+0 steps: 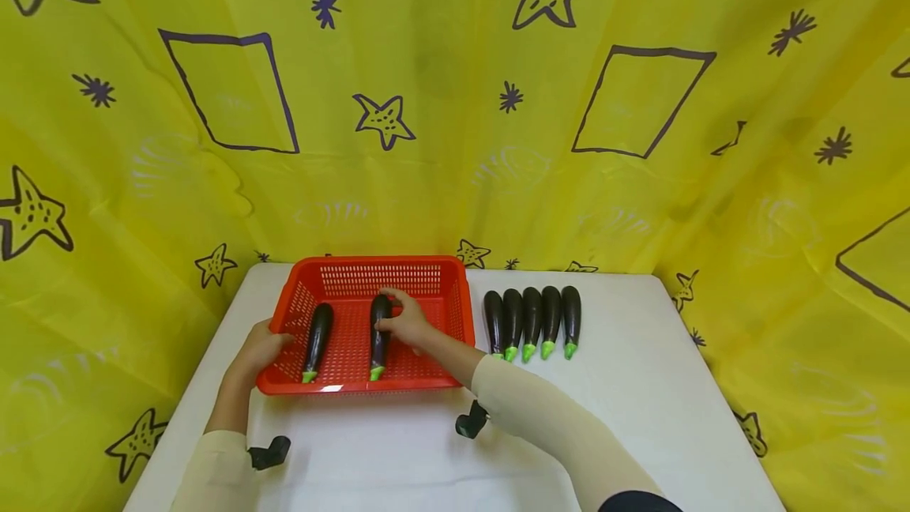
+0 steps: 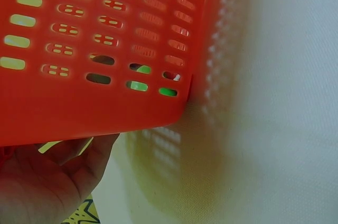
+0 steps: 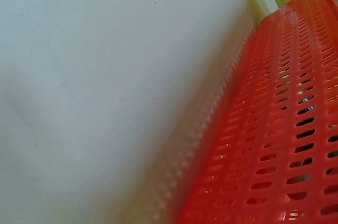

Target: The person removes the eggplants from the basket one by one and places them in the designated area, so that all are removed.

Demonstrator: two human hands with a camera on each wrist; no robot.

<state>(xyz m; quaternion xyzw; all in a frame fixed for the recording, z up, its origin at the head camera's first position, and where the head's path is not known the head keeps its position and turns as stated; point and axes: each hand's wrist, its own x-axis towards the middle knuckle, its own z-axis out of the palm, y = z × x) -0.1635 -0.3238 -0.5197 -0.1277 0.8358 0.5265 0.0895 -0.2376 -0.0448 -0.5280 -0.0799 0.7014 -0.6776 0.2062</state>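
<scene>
A red plastic basket with slotted walls stands on the table. At its left rim, my left hand grips the edge with the thumb over the inside; the left wrist view shows that hand's fingers under the rim. Inside the basket, my right hand holds a dark eggplant between thumb and fingers, its green stem end toward me. To the left of it a second eggplant lies in the basket, untouched. From the right wrist only the basket's slotted side shows, and the right hand is out of that view.
Several more eggplants lie side by side in a row right of the basket, green ends toward me. The white table is enclosed by a yellow patterned curtain at the back and sides.
</scene>
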